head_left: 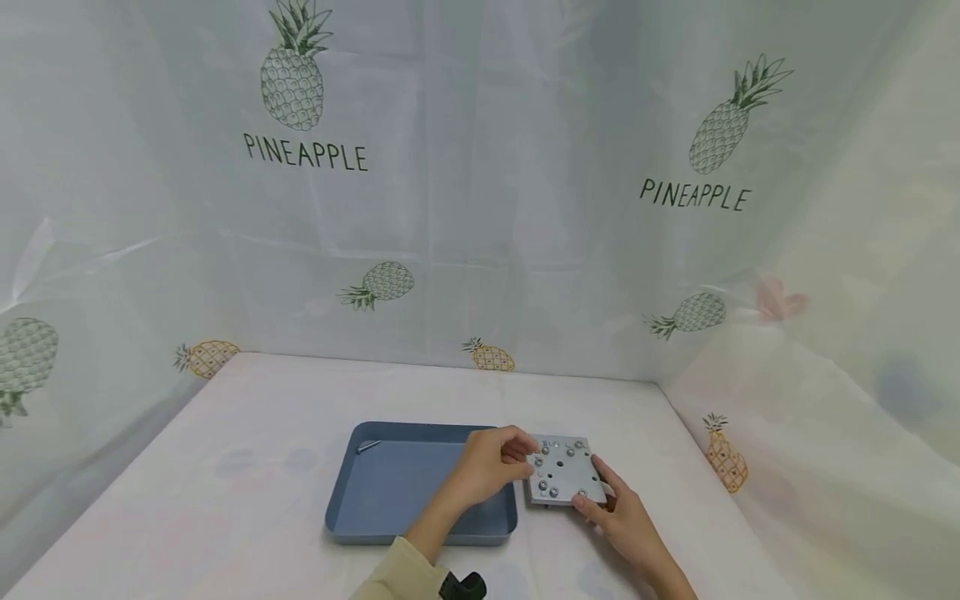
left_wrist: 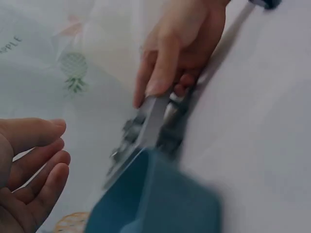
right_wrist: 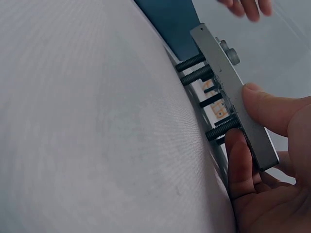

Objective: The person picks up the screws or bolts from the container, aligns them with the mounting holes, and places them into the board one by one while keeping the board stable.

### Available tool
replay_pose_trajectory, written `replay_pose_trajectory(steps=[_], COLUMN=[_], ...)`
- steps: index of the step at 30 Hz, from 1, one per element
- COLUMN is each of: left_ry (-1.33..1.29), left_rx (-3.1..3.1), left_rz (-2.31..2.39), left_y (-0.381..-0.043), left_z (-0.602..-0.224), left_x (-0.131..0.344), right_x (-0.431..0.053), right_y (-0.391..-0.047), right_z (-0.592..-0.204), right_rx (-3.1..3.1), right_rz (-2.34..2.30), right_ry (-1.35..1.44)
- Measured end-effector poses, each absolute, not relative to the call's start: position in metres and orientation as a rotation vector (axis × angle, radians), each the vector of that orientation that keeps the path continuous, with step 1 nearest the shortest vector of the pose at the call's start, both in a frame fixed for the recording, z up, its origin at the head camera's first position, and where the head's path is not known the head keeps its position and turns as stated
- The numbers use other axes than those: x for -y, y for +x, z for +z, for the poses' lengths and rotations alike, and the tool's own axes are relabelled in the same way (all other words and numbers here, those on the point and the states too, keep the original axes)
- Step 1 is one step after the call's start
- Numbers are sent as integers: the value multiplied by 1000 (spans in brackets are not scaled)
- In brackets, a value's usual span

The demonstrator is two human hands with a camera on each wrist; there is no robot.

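Observation:
A square metal plate with several bolts through it is held at the right of the tray. My right hand grips its right edge, thumb above and fingers beneath, as the right wrist view confirms. Dark threaded bolt shanks stick out under the plate, and bolt heads stand on its upper face. My left hand hovers by the plate's left side, over the tray's right edge. In the left wrist view the left hand has loosely bent fingers and nothing visible between them.
A blue-grey tray lies just left of the plate, with a small slim metal piece at its upper left. The table has a pale cloth cover. Pineapple-printed curtains hang behind it and at both sides.

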State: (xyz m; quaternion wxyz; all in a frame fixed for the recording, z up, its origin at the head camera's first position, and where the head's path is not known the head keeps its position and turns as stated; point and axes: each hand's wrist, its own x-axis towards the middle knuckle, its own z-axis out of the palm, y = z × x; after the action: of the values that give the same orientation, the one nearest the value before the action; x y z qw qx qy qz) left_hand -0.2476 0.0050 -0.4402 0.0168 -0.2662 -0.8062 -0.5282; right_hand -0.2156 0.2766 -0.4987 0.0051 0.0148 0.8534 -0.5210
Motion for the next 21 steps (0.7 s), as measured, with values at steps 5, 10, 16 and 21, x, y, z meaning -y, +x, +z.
replay_pose_trajectory(steps=[5,10,16,21], left_ry=[-776,-694,-676,-710], left_rx=[2593,2640,2694,2727], left_rz=[-1440,-1251,-1046,-900], left_y=[-250,-256,-265,-271], left_z=[-409,-387,-382,-390], left_x=[43,93,139,164], right_x=[-277,-280,-281,-279], right_y=[-215,-215,-216,-216], right_z=[-499,-499,-499,-499], right_rx=[-2680,-2688,-2702,-2687], right_rz=[-1618,-1609,-1597,-1606], right_ry=[30,53,34,23])
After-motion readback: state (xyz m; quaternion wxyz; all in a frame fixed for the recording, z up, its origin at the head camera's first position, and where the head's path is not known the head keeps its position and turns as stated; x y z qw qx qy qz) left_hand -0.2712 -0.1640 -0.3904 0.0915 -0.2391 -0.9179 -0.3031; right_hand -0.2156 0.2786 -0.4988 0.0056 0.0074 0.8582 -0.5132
